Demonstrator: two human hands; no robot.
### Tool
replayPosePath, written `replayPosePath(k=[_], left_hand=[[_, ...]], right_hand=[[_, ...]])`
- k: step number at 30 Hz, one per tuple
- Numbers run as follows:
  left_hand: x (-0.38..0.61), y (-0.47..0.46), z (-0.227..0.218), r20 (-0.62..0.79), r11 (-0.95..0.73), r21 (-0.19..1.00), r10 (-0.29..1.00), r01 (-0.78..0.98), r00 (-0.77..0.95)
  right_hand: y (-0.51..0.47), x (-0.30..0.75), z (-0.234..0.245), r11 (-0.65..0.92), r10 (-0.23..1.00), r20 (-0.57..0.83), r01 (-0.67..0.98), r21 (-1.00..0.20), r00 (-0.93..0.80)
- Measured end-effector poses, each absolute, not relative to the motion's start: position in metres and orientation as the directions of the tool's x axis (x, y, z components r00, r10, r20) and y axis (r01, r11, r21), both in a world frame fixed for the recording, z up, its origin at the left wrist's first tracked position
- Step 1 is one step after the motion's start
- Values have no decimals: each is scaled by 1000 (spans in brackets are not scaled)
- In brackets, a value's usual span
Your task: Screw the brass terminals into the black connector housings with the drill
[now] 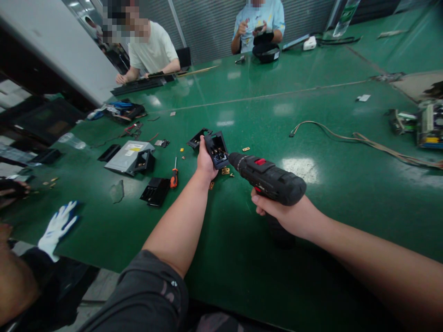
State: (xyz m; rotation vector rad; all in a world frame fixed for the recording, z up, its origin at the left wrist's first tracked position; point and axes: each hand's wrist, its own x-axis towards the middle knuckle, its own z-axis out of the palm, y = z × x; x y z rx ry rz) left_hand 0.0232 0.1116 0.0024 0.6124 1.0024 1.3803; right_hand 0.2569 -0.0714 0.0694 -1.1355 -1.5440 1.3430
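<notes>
R hand (285, 213): fingers wrapped round grip of blk drill (272, 177); L hand (205, 163): fingers gripping blk housing (218, 150); grn surface (256, 108): grey box (119, 159) w/ wht/yel label (134, 147), print too small to read.

- Left sleeve (145, 293): charcoal grey, short, loose, ending near the elbow.
- Small white mark (174, 283) close to the hem.
- Muted brownish-pink blotches (167, 289) beside it.
- Dark cloth (216, 323) at lower edge, similar dull patches.
- Left forearm (183, 216), right forearm (367, 251): bare.
- Left fingers (202, 145), right fingers (266, 204): ungloved.
</notes>
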Motion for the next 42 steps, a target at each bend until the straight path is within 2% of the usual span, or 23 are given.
replayPosePath(k=[42], left_hand=[[24, 110, 4, -208, 120, 849, 971, -514, -116]], right_hand=[[-71, 256, 69, 37, 955, -5, 137, -990, -295]])
